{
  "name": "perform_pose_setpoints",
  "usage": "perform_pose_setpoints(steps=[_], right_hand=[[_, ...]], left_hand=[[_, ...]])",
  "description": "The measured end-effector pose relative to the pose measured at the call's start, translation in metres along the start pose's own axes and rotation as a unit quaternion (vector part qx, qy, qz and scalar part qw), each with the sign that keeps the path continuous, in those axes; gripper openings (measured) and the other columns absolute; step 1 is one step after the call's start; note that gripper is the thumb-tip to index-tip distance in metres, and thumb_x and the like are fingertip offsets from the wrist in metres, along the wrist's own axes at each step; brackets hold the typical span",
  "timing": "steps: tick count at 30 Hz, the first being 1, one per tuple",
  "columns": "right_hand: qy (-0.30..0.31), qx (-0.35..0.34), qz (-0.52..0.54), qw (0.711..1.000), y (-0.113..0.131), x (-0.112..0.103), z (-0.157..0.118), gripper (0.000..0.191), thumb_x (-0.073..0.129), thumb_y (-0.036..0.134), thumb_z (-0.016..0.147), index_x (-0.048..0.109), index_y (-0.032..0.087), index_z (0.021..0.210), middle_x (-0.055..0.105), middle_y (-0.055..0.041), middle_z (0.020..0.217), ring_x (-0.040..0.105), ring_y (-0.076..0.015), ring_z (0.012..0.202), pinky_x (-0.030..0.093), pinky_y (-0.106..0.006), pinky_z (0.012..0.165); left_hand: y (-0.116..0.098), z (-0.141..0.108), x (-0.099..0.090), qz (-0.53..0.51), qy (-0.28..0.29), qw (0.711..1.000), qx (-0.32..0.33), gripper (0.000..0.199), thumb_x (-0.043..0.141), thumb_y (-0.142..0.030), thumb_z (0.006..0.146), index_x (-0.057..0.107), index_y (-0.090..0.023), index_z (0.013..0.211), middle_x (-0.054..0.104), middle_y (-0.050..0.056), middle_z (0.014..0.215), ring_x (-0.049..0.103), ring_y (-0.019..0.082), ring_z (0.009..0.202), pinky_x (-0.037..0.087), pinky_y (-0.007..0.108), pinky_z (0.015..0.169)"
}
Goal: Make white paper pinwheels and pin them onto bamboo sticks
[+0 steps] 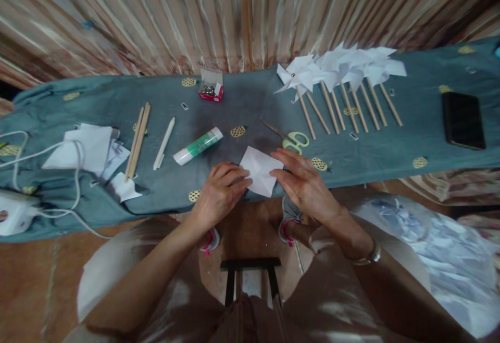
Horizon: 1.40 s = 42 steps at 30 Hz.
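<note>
A small white square of paper [260,170] with crease lines is held between both hands at the table's near edge. My left hand [221,189] pinches its left corner, while my right hand [304,181] grips the right corner between thumb and fingers. Just beyond the right hand lie scissors [296,141] with light green handles, blades pointing to the back left. A green and white glue stick [198,146] rests on its side beyond the left hand. Left of it is a white pen [164,143].
Several paper pinwheels [304,72] on wooden sticks lie at the back right. Loose sticks [138,142] and paper sheets [88,148] are at the left, near a white power strip [17,213] with cables. A red box of metal pins [211,91] stands behind; a phone [463,120] lies far right.
</note>
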State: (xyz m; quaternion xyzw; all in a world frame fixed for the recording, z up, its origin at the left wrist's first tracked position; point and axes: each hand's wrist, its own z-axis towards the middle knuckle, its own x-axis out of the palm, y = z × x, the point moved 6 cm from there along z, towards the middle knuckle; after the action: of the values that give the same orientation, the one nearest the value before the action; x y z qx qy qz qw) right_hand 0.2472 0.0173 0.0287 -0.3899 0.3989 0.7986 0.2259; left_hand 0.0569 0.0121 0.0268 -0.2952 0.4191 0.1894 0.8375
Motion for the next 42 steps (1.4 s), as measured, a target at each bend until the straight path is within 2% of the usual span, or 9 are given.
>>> perform_pose_setpoints(steps=[8,13,16,19,21,23,25,29,42], right_hand=[[0.001,0.132,0.157,0.979,-0.018,0.006,0.003,0.014,0.059,0.026,0.095,0.07,0.023,0.085,0.073,-0.0063,0.117,0.066,-0.0242,0.113,0.051,-0.046,0.101],[-0.051,0.169,0.145,0.974,-0.025,0.011,0.008,0.012,0.064,0.029,0.09,0.069,0.023,0.08,0.074,-0.0067,0.112,0.067,-0.0252,0.108,0.051,-0.045,0.097],[-0.063,0.174,0.117,0.976,-0.026,0.013,0.01,0.012,0.065,0.028,0.089,0.069,0.023,0.078,0.075,-0.0069,0.108,0.068,-0.0252,0.103,0.053,-0.045,0.094],[-0.063,0.178,0.096,0.977,-0.026,0.014,0.011,0.013,0.064,0.029,0.089,0.068,0.023,0.078,0.074,-0.0074,0.105,0.068,-0.0252,0.101,0.053,-0.045,0.093],[-0.062,0.177,0.09,0.978,-0.027,0.014,0.012,0.013,0.064,0.029,0.089,0.068,0.023,0.079,0.074,-0.0078,0.105,0.068,-0.0251,0.101,0.053,-0.044,0.093],[-0.061,0.176,0.087,0.979,-0.026,0.014,0.013,0.012,0.064,0.028,0.089,0.068,0.023,0.079,0.074,-0.0078,0.103,0.068,-0.0248,0.1,0.054,-0.043,0.093],[-0.059,0.173,0.083,0.98,-0.026,0.014,0.014,0.012,0.064,0.027,0.089,0.068,0.023,0.079,0.074,-0.0077,0.101,0.068,-0.0246,0.1,0.054,-0.043,0.092],[-0.065,0.167,0.075,0.981,-0.025,0.013,0.015,0.012,0.065,0.025,0.089,0.067,0.022,0.077,0.074,-0.0078,0.1,0.069,-0.0244,0.098,0.055,-0.042,0.09],[-0.071,0.179,0.053,0.98,-0.025,0.014,0.016,0.017,0.063,0.029,0.09,0.066,0.023,0.075,0.074,-0.0077,0.095,0.069,-0.0244,0.095,0.056,-0.041,0.088]], left_hand=[[0.005,-0.002,0.002,-0.079,0.017,0.987,-0.138,0.025,0.052,-0.029,0.102,0.074,-0.017,0.1,0.073,0.007,0.094,0.064,0.02,0.091,0.046,0.035,0.08],[0.017,-0.001,0.008,-0.064,0.02,0.982,-0.174,0.032,0.049,-0.034,0.102,0.073,-0.017,0.091,0.071,0.005,0.083,0.065,0.02,0.082,0.046,0.035,0.077],[0.021,0.001,0.009,-0.055,0.031,0.981,-0.185,0.027,0.05,-0.033,0.101,0.07,-0.015,0.105,0.073,0.007,0.087,0.066,0.022,0.083,0.05,0.036,0.078],[0.014,0.005,0.003,-0.008,0.009,0.987,-0.162,0.035,0.052,-0.029,0.1,0.058,-0.014,0.131,0.072,0.014,0.117,0.066,0.027,0.106,0.052,0.041,0.089],[-0.001,0.008,0.002,0.032,0.005,0.995,-0.099,0.04,0.05,-0.021,0.1,0.05,-0.014,0.139,0.062,0.018,0.139,0.056,0.029,0.13,0.048,0.046,0.102],[-0.019,0.008,0.008,0.055,0.026,0.998,-0.03,0.041,0.046,-0.013,0.1,0.048,-0.014,0.141,0.059,0.016,0.144,0.046,0.027,0.142,0.042,0.047,0.112],[-0.03,0.006,0.017,0.076,0.056,0.995,-0.005,0.042,0.045,-0.012,0.1,0.047,-0.01,0.142,0.057,0.017,0.146,0.043,0.028,0.145,0.034,0.049,0.12],[-0.036,0.0,0.032,0.09,0.097,0.991,-0.015,0.049,0.048,-0.025,0.101,0.041,-0.003,0.144,0.051,0.023,0.151,0.041,0.032,0.147,0.034,0.053,0.121],[-0.028,-0.001,0.039,0.06,0.133,0.988,-0.045,0.06,0.05,-0.034,0.1,0.033,-0.006,0.151,0.042,0.023,0.157,0.031,0.034,0.151,0.033,0.057,0.121]])
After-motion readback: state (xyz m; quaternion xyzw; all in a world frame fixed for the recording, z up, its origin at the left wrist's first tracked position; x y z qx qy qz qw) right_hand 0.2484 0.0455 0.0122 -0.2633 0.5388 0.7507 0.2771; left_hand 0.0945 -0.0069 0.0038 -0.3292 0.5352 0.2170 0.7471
